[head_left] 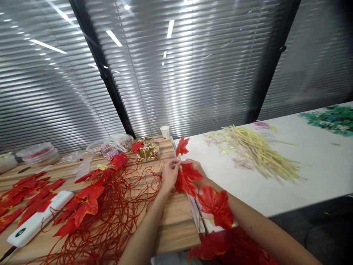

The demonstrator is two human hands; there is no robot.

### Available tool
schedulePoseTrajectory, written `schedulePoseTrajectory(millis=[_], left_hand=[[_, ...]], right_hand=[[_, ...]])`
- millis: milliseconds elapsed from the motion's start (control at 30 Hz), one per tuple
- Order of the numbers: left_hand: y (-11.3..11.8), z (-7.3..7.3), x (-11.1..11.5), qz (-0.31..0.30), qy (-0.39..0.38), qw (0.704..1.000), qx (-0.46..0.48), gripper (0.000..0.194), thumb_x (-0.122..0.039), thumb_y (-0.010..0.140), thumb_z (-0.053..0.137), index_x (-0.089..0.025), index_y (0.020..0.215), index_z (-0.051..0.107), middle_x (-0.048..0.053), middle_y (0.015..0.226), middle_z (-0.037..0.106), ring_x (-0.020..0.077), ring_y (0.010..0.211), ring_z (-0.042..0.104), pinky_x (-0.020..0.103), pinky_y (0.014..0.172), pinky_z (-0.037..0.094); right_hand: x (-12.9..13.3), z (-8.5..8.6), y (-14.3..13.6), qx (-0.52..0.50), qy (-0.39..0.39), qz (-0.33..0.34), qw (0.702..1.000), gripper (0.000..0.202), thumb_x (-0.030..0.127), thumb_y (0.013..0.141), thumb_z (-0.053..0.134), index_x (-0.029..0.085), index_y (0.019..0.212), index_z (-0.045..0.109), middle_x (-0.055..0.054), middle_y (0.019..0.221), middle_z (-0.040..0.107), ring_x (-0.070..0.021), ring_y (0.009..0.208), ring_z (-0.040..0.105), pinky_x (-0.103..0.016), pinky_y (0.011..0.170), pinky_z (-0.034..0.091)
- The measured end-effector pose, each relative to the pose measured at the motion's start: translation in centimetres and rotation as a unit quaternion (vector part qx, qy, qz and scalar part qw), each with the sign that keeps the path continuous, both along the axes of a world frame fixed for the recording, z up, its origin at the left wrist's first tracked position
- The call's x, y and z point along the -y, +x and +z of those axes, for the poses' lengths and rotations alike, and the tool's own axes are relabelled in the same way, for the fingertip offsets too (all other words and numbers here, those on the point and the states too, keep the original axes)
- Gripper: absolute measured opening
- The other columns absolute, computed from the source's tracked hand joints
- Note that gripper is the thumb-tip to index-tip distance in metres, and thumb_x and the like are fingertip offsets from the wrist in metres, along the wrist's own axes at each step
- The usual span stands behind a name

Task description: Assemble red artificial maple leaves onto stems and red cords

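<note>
Both hands meet near the seam between the wooden and white tables. My left hand (169, 173) is closed in a pinch at the stem of a red artificial maple leaf garland (214, 207). Close against it, my right hand (198, 167) is closed on the same garland, its fingers partly covered by a leaf. One small leaf (182, 146) stands up above the fingertips. Larger leaves hang along my right forearm towards a blurred red pile (234, 246) at the bottom. What exactly the fingertips pinch is too small to make out.
A tangle of red cord (118, 213) and loose red leaves (85, 206) cover the wooden table, beside a white device (41, 219) with a black cable. Behind are a gold packet (149, 150), a paper cup (165, 132) and plastic tubs (38, 152). Yellow strips (261, 152) lie right.
</note>
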State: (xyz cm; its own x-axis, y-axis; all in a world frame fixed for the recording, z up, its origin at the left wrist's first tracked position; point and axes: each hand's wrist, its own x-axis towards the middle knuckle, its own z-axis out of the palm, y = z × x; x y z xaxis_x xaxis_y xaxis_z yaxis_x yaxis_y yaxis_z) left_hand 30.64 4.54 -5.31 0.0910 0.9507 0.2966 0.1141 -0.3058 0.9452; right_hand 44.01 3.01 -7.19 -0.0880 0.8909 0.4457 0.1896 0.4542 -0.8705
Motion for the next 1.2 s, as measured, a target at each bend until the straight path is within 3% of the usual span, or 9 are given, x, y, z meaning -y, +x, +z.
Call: schedulePoseTrajectory(millis=[233, 367, 567, 733, 967, 1200], left_hand=[[-0.1, -0.3, -0.1, 0.031, 0.078, 0.994, -0.068, 0.014, -0.025, 0.075, 0.056, -0.015, 0.083, 0.059, 0.006, 0.079, 0.063, 0.0143, 0.068, 0.060, 0.023, 0.061, 0.046], [-0.1, -0.4, -0.1, 0.031, 0.087, 0.992, -0.082, 0.012, -0.024, 0.076, 0.054, -0.014, 0.082, 0.057, 0.004, 0.076, 0.062, 0.0123, 0.065, 0.060, 0.021, 0.060, 0.046], [-0.3, -0.5, -0.4, 0.036, 0.092, 0.988, -0.122, 0.012, -0.021, 0.076, 0.053, -0.013, 0.079, 0.061, 0.005, 0.076, 0.064, 0.0125, 0.062, 0.060, 0.022, 0.059, 0.046], [-0.6, -0.7, -0.7, 0.035, 0.109, 0.983, -0.145, 0.013, -0.016, 0.076, 0.052, -0.013, 0.079, 0.064, 0.006, 0.078, 0.065, 0.0134, 0.066, 0.059, 0.024, 0.062, 0.047], [-0.9, -1.2, -1.0, 0.043, 0.148, 0.973, -0.174, 0.026, -0.001, 0.071, 0.047, -0.014, 0.085, 0.065, 0.007, 0.087, 0.065, 0.0156, 0.081, 0.058, 0.029, 0.075, 0.046], [-1.1, -1.2, -0.8, 0.017, 0.164, 0.972, -0.167, 0.022, -0.007, 0.075, 0.047, -0.014, 0.086, 0.065, 0.007, 0.086, 0.064, 0.0166, 0.081, 0.058, 0.029, 0.073, 0.045]], right_hand=[[0.4, 0.6, -0.3, 0.088, 0.104, 0.003, 0.991, 0.019, 0.014, 0.068, 0.051, 0.017, 0.083, 0.063, -0.005, 0.086, 0.064, -0.0185, 0.074, 0.055, -0.027, 0.070, 0.041], [0.7, 1.2, -0.5, 0.052, 0.081, 0.004, 0.995, 0.015, 0.019, 0.073, 0.048, 0.015, 0.073, 0.063, -0.004, 0.075, 0.064, -0.0174, 0.068, 0.056, -0.028, 0.068, 0.044], [0.4, 0.5, -0.9, -0.007, 0.052, -0.015, 0.998, 0.018, 0.018, 0.070, 0.049, 0.014, 0.077, 0.064, -0.005, 0.076, 0.066, -0.0171, 0.066, 0.058, -0.027, 0.064, 0.047], [-0.1, 0.0, -0.9, 0.004, 0.068, -0.034, 0.997, 0.016, 0.017, 0.069, 0.049, 0.014, 0.069, 0.065, -0.004, 0.070, 0.066, -0.0167, 0.061, 0.058, -0.026, 0.059, 0.046], [-1.3, -1.0, -0.8, -0.003, 0.038, -0.051, 0.998, 0.021, 0.022, 0.075, 0.051, 0.014, 0.083, 0.069, -0.007, 0.083, 0.069, -0.0200, 0.073, 0.064, -0.031, 0.068, 0.049], [-1.0, -0.5, -0.5, 0.055, 0.076, -0.050, 0.994, 0.020, 0.019, 0.079, 0.051, 0.017, 0.083, 0.070, -0.005, 0.079, 0.069, -0.0175, 0.069, 0.063, -0.028, 0.068, 0.048]])
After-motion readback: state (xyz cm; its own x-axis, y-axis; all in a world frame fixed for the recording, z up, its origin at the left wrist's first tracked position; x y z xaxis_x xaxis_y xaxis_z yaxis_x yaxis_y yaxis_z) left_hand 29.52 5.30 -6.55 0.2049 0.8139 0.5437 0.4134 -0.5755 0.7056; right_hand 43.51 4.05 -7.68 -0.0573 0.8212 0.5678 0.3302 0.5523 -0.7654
